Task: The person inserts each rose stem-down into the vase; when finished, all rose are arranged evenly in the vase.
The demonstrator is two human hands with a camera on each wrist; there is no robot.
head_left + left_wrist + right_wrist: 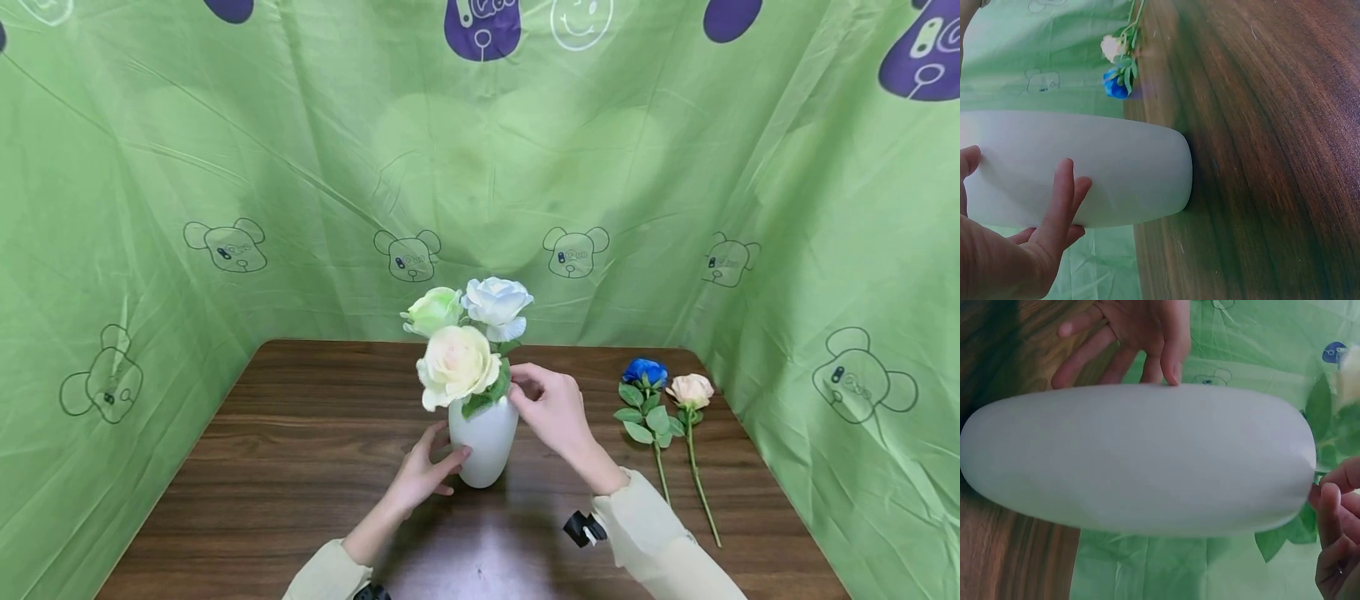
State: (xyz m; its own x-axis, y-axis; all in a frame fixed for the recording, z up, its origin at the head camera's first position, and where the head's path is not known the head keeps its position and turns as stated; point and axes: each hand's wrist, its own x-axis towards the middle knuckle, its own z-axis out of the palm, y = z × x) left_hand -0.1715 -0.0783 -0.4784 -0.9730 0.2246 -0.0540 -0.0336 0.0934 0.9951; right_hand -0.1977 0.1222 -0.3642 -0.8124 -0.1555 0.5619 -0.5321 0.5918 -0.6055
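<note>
A white vase [483,450] stands upright on the table, holding a cream rose [456,364], a pale green rose [433,310] and a bluish-white rose [497,304]. My left hand [423,472] rests against the vase's left side, its fingers spread and fairly straight, fingertips touching the wall in the left wrist view. At the right of the rim, my right hand [555,410] pinches a rose stem between thumb and finger, close to green leaves [1318,409]. Which bloom that stem carries is hidden by the leaves and fingers.
On the right part of the brown wooden table [315,417] lie a blue rose [645,372] and a pale pink rose [691,390], stems toward me. Green printed cloth [330,275] hangs behind the table and along both sides.
</note>
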